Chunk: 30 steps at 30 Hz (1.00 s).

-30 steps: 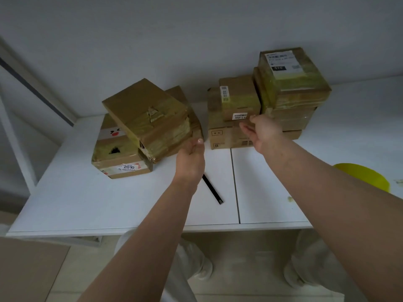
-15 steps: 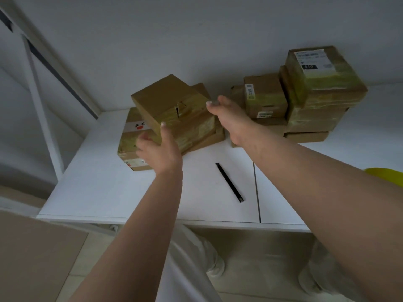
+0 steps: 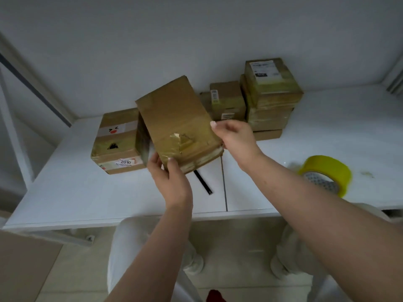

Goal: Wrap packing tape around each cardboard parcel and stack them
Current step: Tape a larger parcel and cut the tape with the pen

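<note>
Left-centre: squat taped parcel w/ stickers, flat on white table. Centre: left hand pinches near corner of a glossy tape-wrapped cardboard parcel — tilted, lifted; right hand grips its right edge. Upper right: stacked parcels. Right edge: yellow tape roll.
</note>
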Tool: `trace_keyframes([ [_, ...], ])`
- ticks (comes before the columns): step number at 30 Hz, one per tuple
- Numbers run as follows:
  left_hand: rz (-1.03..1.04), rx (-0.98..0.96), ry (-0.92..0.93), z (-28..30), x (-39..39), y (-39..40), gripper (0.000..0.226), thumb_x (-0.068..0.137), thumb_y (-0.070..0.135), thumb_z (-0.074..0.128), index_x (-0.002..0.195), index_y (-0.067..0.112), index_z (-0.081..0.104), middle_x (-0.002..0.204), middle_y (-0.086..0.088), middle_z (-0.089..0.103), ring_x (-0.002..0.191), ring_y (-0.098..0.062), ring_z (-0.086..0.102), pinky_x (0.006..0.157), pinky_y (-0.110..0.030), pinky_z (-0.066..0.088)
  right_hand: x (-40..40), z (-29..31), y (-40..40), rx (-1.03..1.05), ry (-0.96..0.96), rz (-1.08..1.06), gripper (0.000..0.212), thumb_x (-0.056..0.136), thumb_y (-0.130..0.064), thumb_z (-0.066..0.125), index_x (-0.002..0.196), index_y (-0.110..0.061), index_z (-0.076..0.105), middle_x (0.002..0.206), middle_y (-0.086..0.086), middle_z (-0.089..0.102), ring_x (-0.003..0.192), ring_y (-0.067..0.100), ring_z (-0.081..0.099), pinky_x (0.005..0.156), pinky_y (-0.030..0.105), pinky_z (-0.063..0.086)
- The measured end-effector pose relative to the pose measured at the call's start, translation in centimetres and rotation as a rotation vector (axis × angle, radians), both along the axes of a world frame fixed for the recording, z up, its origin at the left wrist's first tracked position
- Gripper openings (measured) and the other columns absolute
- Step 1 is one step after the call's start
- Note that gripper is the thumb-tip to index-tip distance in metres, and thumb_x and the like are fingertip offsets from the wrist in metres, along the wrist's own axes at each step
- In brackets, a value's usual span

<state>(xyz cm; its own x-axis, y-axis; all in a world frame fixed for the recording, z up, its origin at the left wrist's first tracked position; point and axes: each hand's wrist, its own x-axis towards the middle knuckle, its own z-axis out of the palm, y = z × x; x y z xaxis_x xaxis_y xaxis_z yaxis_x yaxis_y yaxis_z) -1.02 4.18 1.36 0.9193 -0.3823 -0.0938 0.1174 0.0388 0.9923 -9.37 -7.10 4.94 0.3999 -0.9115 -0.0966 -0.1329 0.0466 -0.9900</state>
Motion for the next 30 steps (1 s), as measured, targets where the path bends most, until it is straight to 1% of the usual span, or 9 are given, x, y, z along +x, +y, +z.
trace_keyframes([
  [5, -0.114, 0.047, -0.086, -0.3, -4.6, 0.6, 0.03, 0.101, 0.016, 0.041, 0.129, 0.025, 0.044, 0.119, 0.006, 0.055, 0.092, 0.009, 0.056, 0.075, -0.007, 0.045, -6.1, -1.3, 1.3, 0.017, 0.049, -0.128, 0.019, 0.087, -0.037, 0.07, 0.082, -0.018, 0.068, 0.089, -0.002, 0.069, 0.092, 0.017, 0.065, 0.091, 0.044, 0.054],
  [6, -0.142, 0.061, -0.099, -0.3, -5.4, 0.8, 0.03, 0.101, 0.015, 0.041, 0.129, 0.023, 0.044, 0.117, 0.008, 0.055, 0.088, 0.011, 0.056, 0.076, -0.009, 0.047, -7.2, -1.8, 1.5, 0.02, 0.057, -0.16, 0.019, 0.086, -0.036, 0.071, 0.08, -0.018, 0.068, 0.088, -0.001, 0.069, 0.091, 0.018, 0.065, 0.09, 0.045, 0.054],
  [8, -0.195, 0.091, -0.124, -0.7, -6.9, 1.1, 0.033, 0.1, 0.014, 0.042, 0.132, 0.021, 0.045, 0.119, 0.007, 0.055, 0.097, 0.005, 0.055, 0.089, -0.02, 0.049, -9.3, -2.7, 2.0, 0.036, 0.067, -0.22, 0.021, 0.086, -0.035, 0.071, 0.072, -0.02, 0.065, 0.083, -0.003, 0.067, 0.087, 0.018, 0.065, 0.089, 0.046, 0.054],
  [11, -0.24, 0.147, -0.121, -2.0, -8.3, 1.5, 0.037, 0.1, 0.014, 0.042, 0.136, 0.02, 0.044, 0.12, 0.008, 0.055, 0.1, 0.002, 0.054, 0.084, -0.011, 0.042, -11.4, -4.4, 2.6, 0.051, 0.127, -0.257, 0.021, 0.087, -0.031, 0.07, 0.071, -0.02, 0.063, 0.081, -0.001, 0.067, 0.084, 0.019, 0.064, 0.087, 0.046, 0.055],
  [15, -0.365, 0.311, -0.063, -4.4, -10.1, 2.4, 0.039, 0.101, 0.02, 0.043, 0.14, 0.021, 0.041, 0.125, 0.005, 0.054, 0.115, -0.016, 0.053, 0.097, -0.028, 0.04, -13.9, -7.5, 3.2, 0.095, 0.295, -0.222, 0.011, 0.088, -0.026, 0.069, 0.081, -0.018, 0.066, 0.086, 0.0, 0.068, 0.092, 0.022, 0.065, 0.089, 0.047, 0.055],
  [17, -0.457, 0.38, -0.046, -5.5, -10.4, 2.9, 0.042, 0.103, 0.025, 0.044, 0.144, 0.021, 0.038, 0.121, 0.007, 0.052, 0.11, -0.014, 0.052, 0.091, -0.025, 0.038, -14.8, -8.9, 3.7, 0.135, 0.376, -0.187, 0.008, 0.09, -0.025, 0.067, 0.093, -0.017, 0.069, 0.092, 0.002, 0.068, 0.096, 0.023, 0.066, 0.09, 0.046, 0.055],
  [20, -0.512, 0.399, -0.068, -5.8, -10.2, 3.1, 0.046, 0.102, 0.032, 0.045, 0.147, 0.023, 0.035, 0.124, 0.007, 0.053, 0.109, -0.011, 0.05, 0.09, -0.022, 0.036, -15.3, -9.8, 4.0, 0.118, 0.405, -0.163, 0.023, 0.092, -0.028, 0.064, 0.109, -0.012, 0.07, 0.094, 0.005, 0.069, 0.09, 0.022, 0.066, 0.087, 0.041, 0.056],
  [25, -0.562, 0.428, -0.11, -6.1, -9.5, 2.7, 0.051, 0.101, 0.037, 0.045, 0.148, 0.022, 0.033, 0.133, 0.003, 0.054, 0.117, -0.016, 0.053, 0.095, -0.025, 0.04, -15.1, -10.0, 4.1, 0.05, 0.41, -0.157, 0.027, 0.094, -0.032, 0.061, 0.113, -0.014, 0.069, 0.092, 0.006, 0.069, 0.085, 0.022, 0.065, 0.083, 0.04, 0.056],
  [30, -0.589, 0.421, -0.075, -6.7, -8.7, 3.2, 0.059, 0.098, 0.039, 0.051, 0.151, 0.021, 0.029, 0.141, 0.004, 0.048, 0.13, -0.016, 0.047, 0.107, -0.031, 0.039, -15.8, -10.4, 4.4, -0.029, 0.45, -0.115, 0.035, 0.095, -0.036, 0.059, 0.12, -0.013, 0.067, 0.097, 0.004, 0.068, 0.084, 0.018, 0.062, 0.076, 0.028, 0.048],
])
